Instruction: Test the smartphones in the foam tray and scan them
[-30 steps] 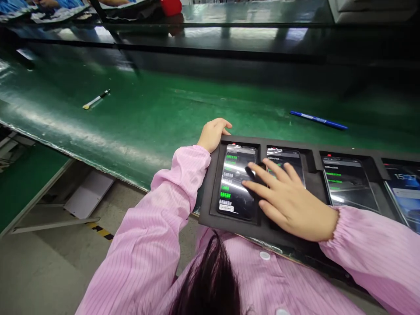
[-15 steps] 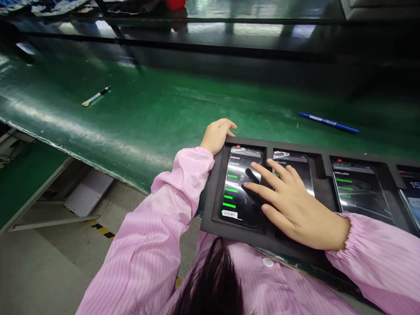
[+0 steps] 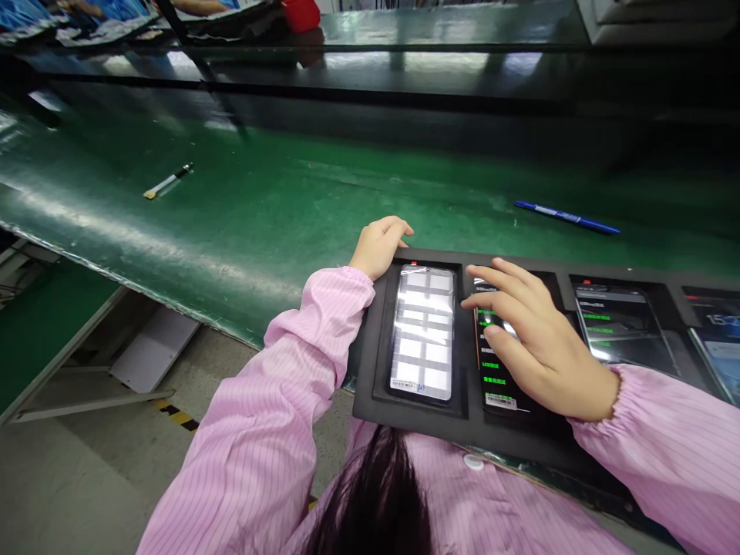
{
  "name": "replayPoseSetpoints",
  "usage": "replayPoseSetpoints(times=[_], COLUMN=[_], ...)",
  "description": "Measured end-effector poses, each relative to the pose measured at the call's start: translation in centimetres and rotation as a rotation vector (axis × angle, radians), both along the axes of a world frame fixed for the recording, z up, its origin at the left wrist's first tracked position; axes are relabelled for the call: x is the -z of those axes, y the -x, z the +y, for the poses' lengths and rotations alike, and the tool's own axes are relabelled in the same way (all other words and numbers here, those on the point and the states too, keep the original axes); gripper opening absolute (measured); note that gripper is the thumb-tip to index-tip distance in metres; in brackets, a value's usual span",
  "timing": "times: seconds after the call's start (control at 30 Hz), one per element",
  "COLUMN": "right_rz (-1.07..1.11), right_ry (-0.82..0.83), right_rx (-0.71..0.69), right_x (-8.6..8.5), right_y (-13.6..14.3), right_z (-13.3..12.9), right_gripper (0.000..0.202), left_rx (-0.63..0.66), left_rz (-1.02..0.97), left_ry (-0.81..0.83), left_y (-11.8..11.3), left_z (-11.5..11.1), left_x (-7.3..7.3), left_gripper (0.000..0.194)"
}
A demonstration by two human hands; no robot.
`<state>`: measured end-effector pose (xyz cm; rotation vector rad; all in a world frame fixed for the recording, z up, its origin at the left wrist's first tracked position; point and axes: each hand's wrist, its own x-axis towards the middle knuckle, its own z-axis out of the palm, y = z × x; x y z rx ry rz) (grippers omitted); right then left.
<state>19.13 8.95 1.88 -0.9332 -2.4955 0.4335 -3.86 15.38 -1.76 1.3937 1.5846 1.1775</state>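
Observation:
A black tray holds several smartphones in recesses. The leftmost phone shows a white screen crossed by grey bands. My left hand is curled around the tray's far left corner, its fingers bent over the edge. Spread above the second phone is my right hand, open and holding nothing; it covers part of that screen, which lists green and white text. Whether its fingertips touch the glass I cannot tell. Farther right lie a third phone with a dark list screen and another phone displaying a clock.
Behind the tray, a blue pen lies on the green bench. A small brush is at the left. A red container stands on the far shelf, and people in blue are partly visible at the top left.
The leftmost phone's screen has switched from a dark text list to white with grey bands. My right hand has moved right, off that phone and over the second. My left hand stays at the corner.

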Motion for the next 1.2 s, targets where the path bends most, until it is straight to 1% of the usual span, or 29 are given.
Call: replayPoseSetpoints(times=[0.13,0.23,0.37,0.47,0.53,0.63,0.83,1.0,1.1,1.2], right_rz=[-0.099,-0.193,-0.311,-0.366,-0.403,-0.446,-0.466,-0.423,-0.408,-0.388], right_ry=[-0.006,-0.007,0.002,0.015,0.028,0.033,-0.020,-0.064,-0.059,-0.028], right_rx=[0.046,0.018,-0.026,-0.001,0.008,0.017,0.113,0.082,0.062,0.041], right_x=[0.0,0.0,-0.1,0.0,0.0,0.0,-0.1,-0.1,-0.2,-0.2], right_y=[0.9,2.5,4.9,6.1,6.3,5.9,3.3,1.5,1.2,2.2], right_z=[1.0,1.4,1.6,1.8,1.9,2.1,2.6,1.9,1.1,0.4], right_gripper=[0.030,0.036,0.041,0.043,0.044,0.044,0.042,0.040,0.039,0.039], left_rx=[0.028,0.068,0.090,0.091,0.087,0.088,0.081,0.074,0.070,0.072], left_rz=[0.021,-0.015,-0.069,-0.068,-0.059,-0.035,-0.025,-0.024,-0.024,-0.018], left_ry=[0.052,0.091,0.073,0.068,0.074,0.080,0.085,0.090,0.078,0.072], left_y=[0.0,0.1,0.3,0.3,0.3,0.3,0.3,0.2,0.2,0.2], left_z=[-0.6,-0.6,-0.4,-0.4,-0.4,-0.4,-0.4,-0.5,-0.5,-0.4], left_x=[-0.5,-0.4,-0.2,-0.1,-0.1,-0.1,-0.2,-0.3,-0.4,-0.3], left_gripper=[0.031,0.036,0.035,0.034,0.034,0.033,0.034,0.034,0.033,0.033])
